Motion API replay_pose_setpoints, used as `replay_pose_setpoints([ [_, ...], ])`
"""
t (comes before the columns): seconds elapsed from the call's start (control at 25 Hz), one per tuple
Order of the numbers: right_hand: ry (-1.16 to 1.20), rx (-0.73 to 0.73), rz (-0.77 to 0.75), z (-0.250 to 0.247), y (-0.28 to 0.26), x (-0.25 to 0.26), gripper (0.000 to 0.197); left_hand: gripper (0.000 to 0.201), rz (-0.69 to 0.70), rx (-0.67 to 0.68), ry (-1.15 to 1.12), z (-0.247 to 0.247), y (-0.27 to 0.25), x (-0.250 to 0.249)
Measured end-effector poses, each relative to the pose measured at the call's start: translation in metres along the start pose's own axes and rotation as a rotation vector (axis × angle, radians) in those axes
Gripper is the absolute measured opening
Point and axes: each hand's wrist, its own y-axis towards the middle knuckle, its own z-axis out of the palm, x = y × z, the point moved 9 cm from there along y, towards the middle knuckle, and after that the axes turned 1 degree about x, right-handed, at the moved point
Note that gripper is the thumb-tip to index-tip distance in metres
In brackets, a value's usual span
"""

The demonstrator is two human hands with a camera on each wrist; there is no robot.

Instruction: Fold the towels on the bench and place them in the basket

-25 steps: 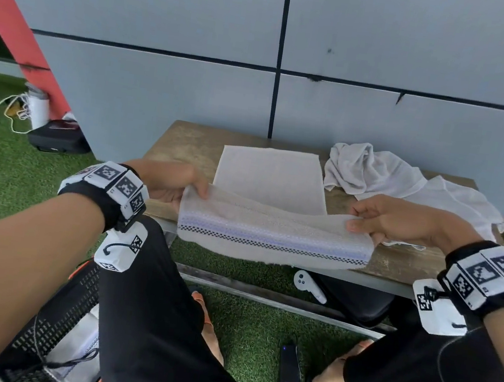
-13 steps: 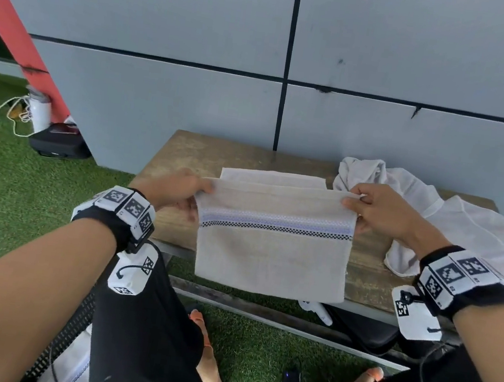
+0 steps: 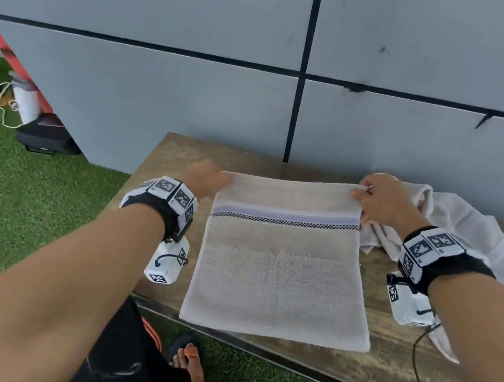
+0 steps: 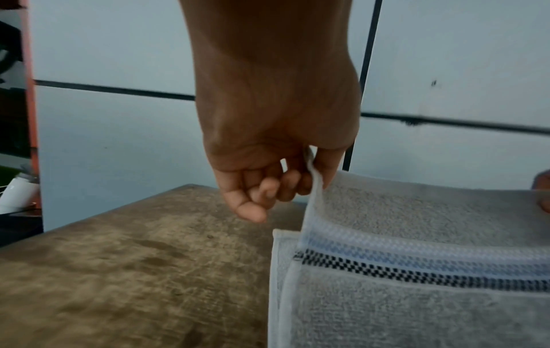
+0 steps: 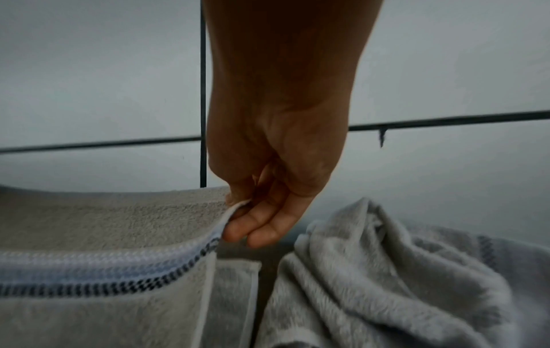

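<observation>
The striped towel (image 3: 282, 268) lies on the wooden bench (image 3: 171, 161), doubled over on itself. Its upper layer carries a blue and black checked band near the far edge. The left wrist view shows a lower layer projecting slightly past the upper one at the left side.

Grip state:
- The left hand (image 3: 207, 178) pinches the far left corner of the upper layer between thumb and fingers; the other fingers curl loosely.
- The right hand (image 3: 384, 201) pinches the far right corner in the same manner.
- Both corners are held slightly above the bench, so the far edge is not yet laid flat.

Position of other items, relative to the striped towel:
- A crumpled white towel (image 3: 470, 229) lies on the bench just to the right of it, unfolded, touching or nearly touching its right edge.
- The basket is not in view in any current picture.

Task progress, as a judgement:
- The first fold of the striped towel is almost complete; the edges remain to be aligned and released.
- Further folds probably remain before the striped towel is compact enough for the basket.
- The crumpled white towel is untouched and must still be spread, folded and placed.
- No towel can be confirmed as being in the basket.
</observation>
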Motion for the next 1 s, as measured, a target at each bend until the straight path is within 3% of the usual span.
replay_pose_setpoints([
  [0.12,-0.202,-0.02,-0.033,0.026,0.027,-0.015,0.019,0.032,-0.043,-0.007,0.141,0.02,0.03,0.009],
  [0.24,-0.301,-0.06,-0.057,0.043,0.031,-0.023,0.005,0.015,-0.067,0.01,0.249,0.036,0.039,0.015],
  [0.44,-0.265,-0.104,-0.145,0.044,0.027,-0.015,0.01,0.015,0.127,-0.068,0.195,0.04,0.053,0.008],
  [0.64,-0.392,0.003,-0.159,0.052,0.03,-0.008,0.016,0.03,0.244,-0.012,0.169,0.046,0.049,-0.001],
  [0.84,-0.221,0.099,-0.129,0.061,0.029,-0.013,0.015,0.013,0.227,-0.001,0.094,0.046,0.042,-0.009],
  [1.0,-0.147,0.085,-0.103,0.05,0.021,-0.012,0.016,0.009,0.223,0.045,0.068,0.038,0.035,-0.014],
])
